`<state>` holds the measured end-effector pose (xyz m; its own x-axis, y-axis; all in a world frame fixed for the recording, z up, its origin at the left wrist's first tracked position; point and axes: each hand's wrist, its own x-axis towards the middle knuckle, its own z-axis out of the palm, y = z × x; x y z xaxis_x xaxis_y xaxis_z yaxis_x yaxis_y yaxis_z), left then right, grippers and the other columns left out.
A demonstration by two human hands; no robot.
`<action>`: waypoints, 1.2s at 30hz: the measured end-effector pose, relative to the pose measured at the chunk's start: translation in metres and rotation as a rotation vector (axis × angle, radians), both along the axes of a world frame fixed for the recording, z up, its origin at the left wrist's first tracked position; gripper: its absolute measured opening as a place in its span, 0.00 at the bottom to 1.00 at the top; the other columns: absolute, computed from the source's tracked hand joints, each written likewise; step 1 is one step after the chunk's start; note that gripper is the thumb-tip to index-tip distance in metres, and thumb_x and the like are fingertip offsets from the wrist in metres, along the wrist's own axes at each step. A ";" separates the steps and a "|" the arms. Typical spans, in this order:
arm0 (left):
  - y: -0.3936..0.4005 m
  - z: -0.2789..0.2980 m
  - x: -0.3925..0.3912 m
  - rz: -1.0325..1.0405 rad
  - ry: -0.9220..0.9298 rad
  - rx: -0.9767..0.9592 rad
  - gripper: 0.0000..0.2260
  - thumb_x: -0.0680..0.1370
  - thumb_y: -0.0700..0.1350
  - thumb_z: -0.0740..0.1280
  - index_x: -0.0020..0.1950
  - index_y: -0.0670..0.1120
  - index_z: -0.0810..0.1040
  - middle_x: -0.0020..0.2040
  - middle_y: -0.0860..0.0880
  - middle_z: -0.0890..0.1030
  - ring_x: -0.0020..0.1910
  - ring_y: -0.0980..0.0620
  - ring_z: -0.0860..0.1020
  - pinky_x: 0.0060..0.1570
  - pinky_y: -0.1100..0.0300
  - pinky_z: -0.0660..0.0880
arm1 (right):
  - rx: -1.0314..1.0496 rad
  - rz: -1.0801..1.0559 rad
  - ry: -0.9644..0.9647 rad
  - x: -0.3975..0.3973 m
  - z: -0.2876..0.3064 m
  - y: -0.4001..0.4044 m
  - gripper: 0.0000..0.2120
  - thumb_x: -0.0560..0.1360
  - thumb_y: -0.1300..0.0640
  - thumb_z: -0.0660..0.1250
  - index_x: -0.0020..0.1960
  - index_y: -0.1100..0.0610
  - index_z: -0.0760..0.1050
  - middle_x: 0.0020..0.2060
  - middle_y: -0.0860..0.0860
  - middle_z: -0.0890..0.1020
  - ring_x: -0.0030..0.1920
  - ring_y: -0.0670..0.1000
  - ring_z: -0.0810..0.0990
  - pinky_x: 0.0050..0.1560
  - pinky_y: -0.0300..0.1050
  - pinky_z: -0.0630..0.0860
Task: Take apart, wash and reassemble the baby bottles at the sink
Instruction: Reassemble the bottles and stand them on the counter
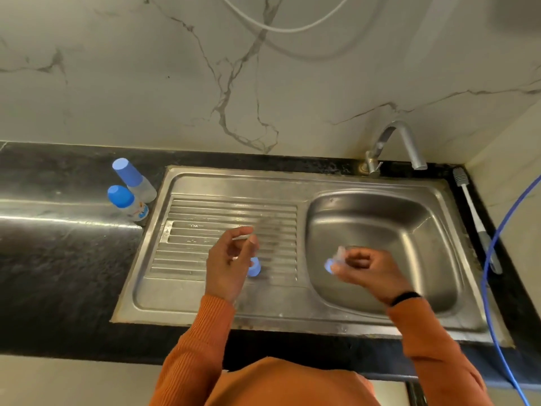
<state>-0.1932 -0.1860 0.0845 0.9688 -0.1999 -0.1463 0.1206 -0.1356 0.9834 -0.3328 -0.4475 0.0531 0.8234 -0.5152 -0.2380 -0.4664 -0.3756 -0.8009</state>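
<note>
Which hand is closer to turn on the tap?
The right hand, probably. It is over the basin, on the tap's side, though it holds a blue ring and teat. The left hand is over the draining board.

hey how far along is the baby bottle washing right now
Early. One bottle is apart: its blue cap lies on the drainboard, the left hand holds the clear body, the right hand the blue ring with nipple. The tap looks off. Two capped bottles wait on the counter.
</note>
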 end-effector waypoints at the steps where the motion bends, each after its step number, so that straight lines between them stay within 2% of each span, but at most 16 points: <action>1: 0.006 -0.002 0.001 0.037 -0.066 0.082 0.07 0.79 0.44 0.74 0.57 0.50 0.83 0.44 0.51 0.86 0.45 0.50 0.84 0.45 0.51 0.81 | -0.087 -0.106 0.078 0.003 -0.007 -0.002 0.11 0.67 0.61 0.82 0.43 0.61 0.82 0.42 0.56 0.87 0.48 0.63 0.86 0.49 0.50 0.81; 2: 0.014 -0.004 0.002 0.064 -0.106 0.145 0.09 0.77 0.49 0.76 0.57 0.54 0.82 0.43 0.55 0.85 0.45 0.56 0.83 0.44 0.54 0.78 | -0.226 -0.197 0.102 0.002 -0.013 -0.003 0.10 0.68 0.62 0.81 0.41 0.59 0.80 0.39 0.53 0.85 0.44 0.61 0.85 0.46 0.47 0.78; 4: 0.034 -0.009 0.004 0.077 -0.126 0.258 0.21 0.70 0.59 0.78 0.62 0.59 0.79 0.48 0.60 0.82 0.49 0.60 0.79 0.48 0.58 0.75 | -0.228 -0.242 0.082 0.003 -0.012 0.005 0.13 0.66 0.59 0.82 0.39 0.54 0.77 0.37 0.46 0.83 0.40 0.53 0.83 0.45 0.45 0.76; 7: 0.074 -0.029 0.008 -0.096 -0.068 0.574 0.46 0.62 0.65 0.81 0.76 0.60 0.68 0.67 0.57 0.76 0.66 0.52 0.70 0.67 0.52 0.66 | -0.195 -0.205 0.015 0.009 -0.017 0.022 0.15 0.65 0.57 0.83 0.42 0.54 0.77 0.40 0.48 0.83 0.42 0.51 0.83 0.44 0.43 0.77; 9: 0.090 -0.045 0.007 -0.217 0.007 0.731 0.54 0.59 0.63 0.84 0.80 0.58 0.63 0.74 0.54 0.71 0.71 0.46 0.65 0.71 0.49 0.64 | -0.054 -0.181 -0.003 0.017 -0.014 0.039 0.16 0.65 0.54 0.84 0.44 0.52 0.78 0.40 0.46 0.85 0.41 0.45 0.84 0.43 0.37 0.77; 12: 0.094 -0.071 -0.003 -0.237 0.096 0.705 0.49 0.60 0.55 0.86 0.77 0.59 0.65 0.71 0.53 0.73 0.70 0.43 0.65 0.67 0.47 0.69 | 0.170 -0.130 -0.027 0.031 -0.011 0.068 0.16 0.65 0.53 0.85 0.47 0.51 0.80 0.42 0.45 0.87 0.42 0.41 0.85 0.44 0.35 0.79; 15: 0.092 -0.087 -0.007 -0.155 0.142 0.600 0.38 0.66 0.49 0.84 0.72 0.56 0.72 0.64 0.48 0.76 0.67 0.42 0.69 0.64 0.49 0.72 | 0.256 0.008 -0.091 0.049 -0.005 0.097 0.20 0.65 0.57 0.85 0.52 0.49 0.81 0.48 0.45 0.87 0.49 0.42 0.85 0.49 0.37 0.82; 18: 0.093 -0.090 -0.006 -0.138 0.097 0.576 0.31 0.68 0.49 0.83 0.69 0.51 0.77 0.62 0.45 0.81 0.64 0.42 0.75 0.63 0.43 0.76 | 0.285 0.181 -0.115 0.065 0.005 0.117 0.22 0.67 0.59 0.84 0.57 0.46 0.81 0.52 0.45 0.87 0.56 0.43 0.84 0.57 0.43 0.82; 21: 0.093 -0.078 -0.005 -0.166 -0.060 0.618 0.31 0.70 0.53 0.81 0.71 0.51 0.76 0.62 0.47 0.79 0.60 0.45 0.76 0.62 0.46 0.76 | 0.251 0.314 -0.115 0.075 0.013 0.127 0.19 0.68 0.59 0.82 0.55 0.45 0.83 0.53 0.43 0.86 0.57 0.43 0.84 0.59 0.45 0.82; 25: 0.085 -0.054 -0.005 -0.295 -0.275 0.641 0.31 0.69 0.54 0.80 0.71 0.58 0.77 0.58 0.51 0.71 0.56 0.51 0.75 0.57 0.59 0.73 | 0.217 0.380 -0.115 0.079 0.024 0.122 0.20 0.70 0.63 0.80 0.57 0.47 0.83 0.55 0.44 0.86 0.58 0.43 0.84 0.62 0.45 0.82; 30: 0.069 -0.033 -0.006 -0.367 -0.366 0.608 0.31 0.69 0.53 0.81 0.71 0.58 0.78 0.55 0.51 0.68 0.56 0.52 0.70 0.61 0.61 0.71 | 0.199 0.382 -0.116 0.070 0.029 0.107 0.21 0.69 0.62 0.81 0.57 0.44 0.85 0.54 0.42 0.87 0.56 0.43 0.85 0.62 0.44 0.81; 34: 0.057 -0.027 -0.007 -0.380 -0.455 0.597 0.32 0.68 0.52 0.82 0.71 0.60 0.77 0.59 0.54 0.69 0.57 0.53 0.68 0.60 0.62 0.69 | 0.199 0.355 -0.129 0.058 0.031 0.092 0.18 0.70 0.53 0.82 0.58 0.43 0.85 0.52 0.40 0.87 0.54 0.42 0.86 0.59 0.41 0.81; 36: 0.052 -0.023 -0.008 -0.387 -0.507 0.620 0.32 0.68 0.53 0.82 0.71 0.61 0.76 0.59 0.57 0.70 0.56 0.55 0.66 0.60 0.62 0.68 | 0.256 0.294 -0.126 0.054 0.035 0.089 0.12 0.71 0.47 0.81 0.54 0.45 0.86 0.47 0.44 0.89 0.48 0.46 0.88 0.55 0.45 0.84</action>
<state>-0.2010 -0.1341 0.0615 0.8277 -0.5537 0.0910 -0.4736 -0.6024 0.6425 -0.2785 -0.3586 0.0876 0.9577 -0.1908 -0.2156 -0.2610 -0.2598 -0.9297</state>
